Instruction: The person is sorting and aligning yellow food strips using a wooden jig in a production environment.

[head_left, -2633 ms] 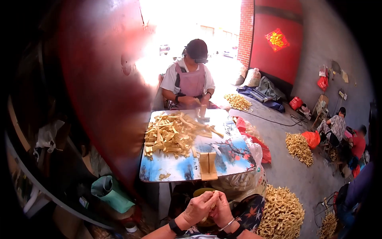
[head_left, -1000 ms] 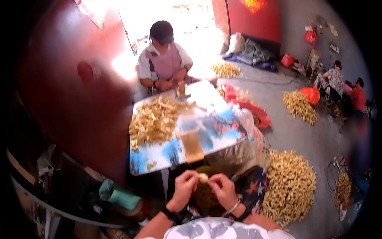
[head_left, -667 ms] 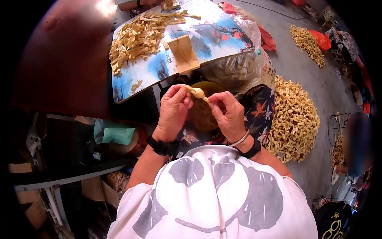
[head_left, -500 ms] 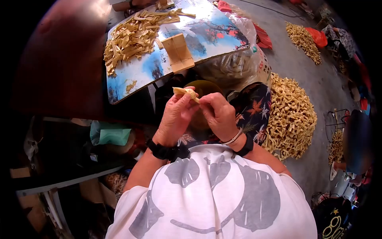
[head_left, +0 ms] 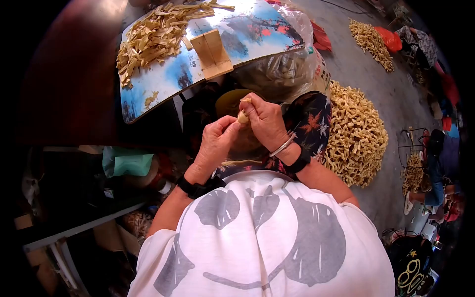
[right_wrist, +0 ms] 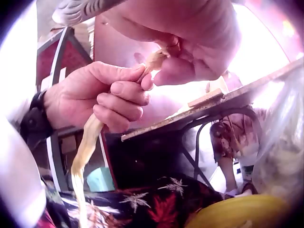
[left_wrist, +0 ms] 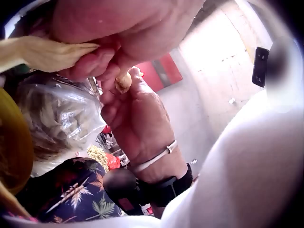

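Painted table [head_left: 257, 29]: standing beyond both hands, bearing loose strips [head_left: 153, 42] toward its left side.
White shirt with grey print [head_left: 262, 237]: filling the foreground below the hands.
Floor pile of knotted pieces [head_left: 356, 133]: spreading to the right of the dark leaf-print trousers [head_left: 309, 119].
Clear plastic bag [head_left: 292, 72]: bulging beside the table's near right edge.
Teal bag [head_left: 131, 163]: lying low on the left, below the table.
Yellow basin [head_left: 227, 101]: sitting below and partly behind the hands.
Left hand [head_left: 215, 141]: pinching the knotted strip [right_wrist: 156, 60] between thumb and forefinger just beside the knot, curling the other fingers round its length.
Right hand [head_left: 267, 123]: pinching the strip on the other side of the knot, bending the fingers inward.
Wooden stand [head_left: 212, 53]: resting on the table's near edge, raising an upright board from a flat base.
Knotted strip: stretching between the two hands above the lap, showing its knot between the fingertips, trailing a long tail below the left hand.
Metal-looking bracelet [head_left: 282, 146]: circling the right wrist, sitting next to a dark band [head_left: 299, 158].
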A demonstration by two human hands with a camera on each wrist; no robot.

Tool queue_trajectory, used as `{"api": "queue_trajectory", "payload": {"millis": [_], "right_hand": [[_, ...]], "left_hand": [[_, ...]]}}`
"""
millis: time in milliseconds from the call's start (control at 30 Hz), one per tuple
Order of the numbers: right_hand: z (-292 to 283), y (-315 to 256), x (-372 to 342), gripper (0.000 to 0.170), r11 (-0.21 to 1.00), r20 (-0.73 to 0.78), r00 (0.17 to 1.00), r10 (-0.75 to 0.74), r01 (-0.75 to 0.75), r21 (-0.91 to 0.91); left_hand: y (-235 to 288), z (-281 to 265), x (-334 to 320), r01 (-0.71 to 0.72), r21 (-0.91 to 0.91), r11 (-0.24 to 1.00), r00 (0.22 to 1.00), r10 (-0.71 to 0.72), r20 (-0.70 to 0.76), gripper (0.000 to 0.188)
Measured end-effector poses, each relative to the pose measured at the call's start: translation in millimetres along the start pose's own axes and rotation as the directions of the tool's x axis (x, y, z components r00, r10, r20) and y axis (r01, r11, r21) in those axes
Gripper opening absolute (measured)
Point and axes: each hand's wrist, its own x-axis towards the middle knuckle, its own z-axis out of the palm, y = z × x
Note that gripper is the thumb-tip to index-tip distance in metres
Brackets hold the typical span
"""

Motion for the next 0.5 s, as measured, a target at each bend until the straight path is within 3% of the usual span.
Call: {"api": "queue_trajectory", "payload": {"millis": [67, 200, 300, 400, 433, 500], "right_hand": [[-4.0, -2.7, 1.1, 0.018, 0.979, 0.104, 0.989, 0.109, -0.125, 0.163], [-3.4, 3.9, 0.9, 0.016, 0.828, 0.371, 0.914, 0.163, -0.331, 0.452], [-9.5, 12.3, 8.7, 0.015, 0.784, 0.436, 0.871, 0.227, -0.429, 0.448], [-15.7, 4.0, 17.4, 0.010, 0.643, 0.501, 0.795, 0.341, -0.586, 0.493], [-15.1, 2.5, 23.3, 0.009, 0.608, 0.521, 0.775, 0.358, -0.617, 0.500], [-10.7, 7.6, 38.4, 0.012, 0.651, 0.506, 0.798, 0.328, -0.579, 0.491]], "left_hand": [[-0.7, -3.3, 1.7, -0.046, 0.114, 0.992, 0.997, 0.053, -0.062, 0.019], [5.0, -5.3, 3.2, -0.002, -0.014, 1.000, 0.999, 0.001, -0.043, 0.019], [8.1, -15.5, 1.5, 0.104, -0.154, 0.983, 0.995, -0.103, 0.016, 0.019], [8.1, -32.2, 3.1, 0.193, -0.244, 0.950, 0.981, -0.180, 0.077, 0.019], [8.0, -35.8, 7.1, 0.198, -0.221, 0.955, 0.979, -0.184, 0.083, 0.019], [12.0, -45.5, 19.1, 0.196, -0.167, 0.966, 0.979, -0.183, 0.088, 0.019]]}}
